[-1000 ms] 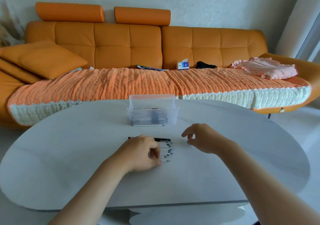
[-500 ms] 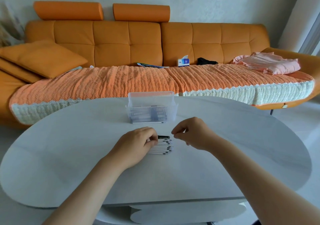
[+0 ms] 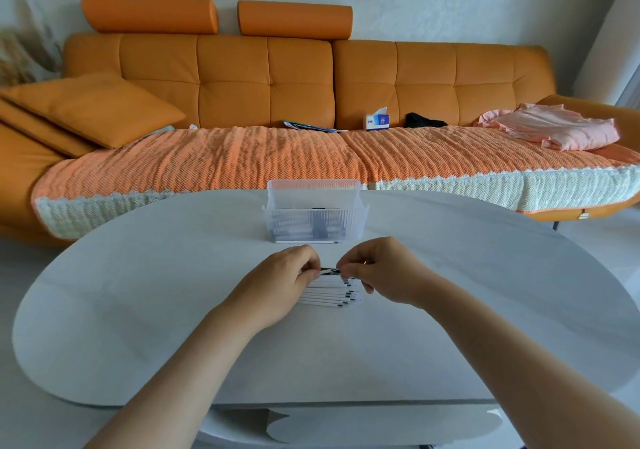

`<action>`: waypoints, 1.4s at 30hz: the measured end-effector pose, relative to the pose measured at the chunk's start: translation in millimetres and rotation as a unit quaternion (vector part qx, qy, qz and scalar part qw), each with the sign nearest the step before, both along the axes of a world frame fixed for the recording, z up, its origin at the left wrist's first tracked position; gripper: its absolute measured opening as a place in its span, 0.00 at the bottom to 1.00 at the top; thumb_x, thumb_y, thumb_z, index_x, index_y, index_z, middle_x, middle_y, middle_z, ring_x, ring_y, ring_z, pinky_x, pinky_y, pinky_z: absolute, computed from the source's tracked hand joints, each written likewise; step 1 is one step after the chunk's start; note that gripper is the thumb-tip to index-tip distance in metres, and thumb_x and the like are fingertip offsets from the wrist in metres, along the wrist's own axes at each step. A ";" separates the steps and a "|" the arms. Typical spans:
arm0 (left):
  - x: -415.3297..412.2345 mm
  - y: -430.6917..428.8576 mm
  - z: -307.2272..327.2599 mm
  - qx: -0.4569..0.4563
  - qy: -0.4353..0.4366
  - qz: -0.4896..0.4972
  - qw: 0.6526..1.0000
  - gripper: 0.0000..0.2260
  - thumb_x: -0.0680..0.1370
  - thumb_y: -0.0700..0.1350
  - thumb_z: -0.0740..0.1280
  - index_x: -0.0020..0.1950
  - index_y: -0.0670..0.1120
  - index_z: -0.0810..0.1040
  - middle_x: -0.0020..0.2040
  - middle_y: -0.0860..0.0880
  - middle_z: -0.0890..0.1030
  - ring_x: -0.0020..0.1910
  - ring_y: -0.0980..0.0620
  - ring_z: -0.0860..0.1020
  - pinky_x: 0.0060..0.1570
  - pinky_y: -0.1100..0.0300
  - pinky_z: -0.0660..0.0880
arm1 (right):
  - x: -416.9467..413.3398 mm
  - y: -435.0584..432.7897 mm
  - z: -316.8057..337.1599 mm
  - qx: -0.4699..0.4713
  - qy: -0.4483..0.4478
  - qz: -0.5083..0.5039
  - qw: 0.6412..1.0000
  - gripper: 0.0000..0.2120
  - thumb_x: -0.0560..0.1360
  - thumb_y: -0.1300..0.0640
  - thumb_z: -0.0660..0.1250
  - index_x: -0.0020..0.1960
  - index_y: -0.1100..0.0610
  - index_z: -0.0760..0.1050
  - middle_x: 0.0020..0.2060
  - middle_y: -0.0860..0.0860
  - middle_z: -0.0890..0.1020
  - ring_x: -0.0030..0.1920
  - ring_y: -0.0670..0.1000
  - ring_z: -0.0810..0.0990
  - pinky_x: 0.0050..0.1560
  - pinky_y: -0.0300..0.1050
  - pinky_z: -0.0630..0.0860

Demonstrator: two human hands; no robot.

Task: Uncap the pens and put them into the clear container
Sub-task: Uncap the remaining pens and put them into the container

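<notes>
On our worktop [image 3: 138, 310] the container [image 3: 315, 221] stands where it was, just past the pen row [image 3: 329, 296]. Our right hand [image 3: 384, 272] has closed in on our left hand [image 3: 277, 286]; both now pinch one black pen [image 3: 328, 270] at the row's far edge.

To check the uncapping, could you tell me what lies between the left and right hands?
A black pen, pinched by left hand and right hand, in the head view.
</notes>
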State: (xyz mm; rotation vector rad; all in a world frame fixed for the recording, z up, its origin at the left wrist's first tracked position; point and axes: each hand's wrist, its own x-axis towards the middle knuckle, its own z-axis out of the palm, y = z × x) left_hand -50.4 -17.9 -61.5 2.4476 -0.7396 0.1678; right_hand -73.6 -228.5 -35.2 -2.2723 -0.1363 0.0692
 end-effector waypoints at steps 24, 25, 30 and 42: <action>1.9 -1.3 -5.9 -0.031 -0.038 -0.021 0.999 0.05 0.80 0.46 0.65 0.47 0.49 0.80 0.42 0.57 0.76 0.44 0.58 0.74 0.43 0.62 0.72 | -0.4 11.0 -15.5 -0.014 -0.046 0.003 0.999 0.10 0.78 0.54 0.68 0.37 0.50 0.80 0.23 0.38 0.75 0.24 0.42 0.68 0.26 0.33 0.65; 1.4 -1.8 -6.9 -0.036 -0.050 -0.021 0.998 0.05 0.80 0.45 0.65 0.47 0.49 0.80 0.42 0.57 0.76 0.43 0.58 0.74 0.42 0.62 0.71 | 0.2 11.4 -17.1 -0.009 -0.045 0.002 0.999 0.11 0.78 0.53 0.67 0.37 0.51 0.80 0.24 0.40 0.75 0.24 0.43 0.67 0.26 0.34 0.65; -0.1 -2.2 -7.1 -0.042 -0.071 -0.029 0.996 0.04 0.79 0.45 0.66 0.46 0.49 0.81 0.40 0.57 0.76 0.41 0.57 0.75 0.40 0.60 0.72 | 4.4 9.4 -13.5 -0.018 -0.045 0.024 0.999 0.10 0.78 0.53 0.68 0.38 0.49 0.79 0.28 0.38 0.78 0.25 0.41 0.71 0.27 0.32 0.66; -11.0 -0.2 -21.5 0.029 -0.106 -0.091 0.990 0.03 0.73 0.50 0.72 0.44 0.53 0.83 0.47 0.58 0.75 0.51 0.60 0.70 0.46 0.59 0.73 | 34.8 -7.1 -19.9 -0.172 -0.008 -0.031 0.985 0.09 0.79 0.49 0.64 0.53 0.47 0.83 0.51 0.45 0.84 0.51 0.49 0.80 0.55 0.50 0.79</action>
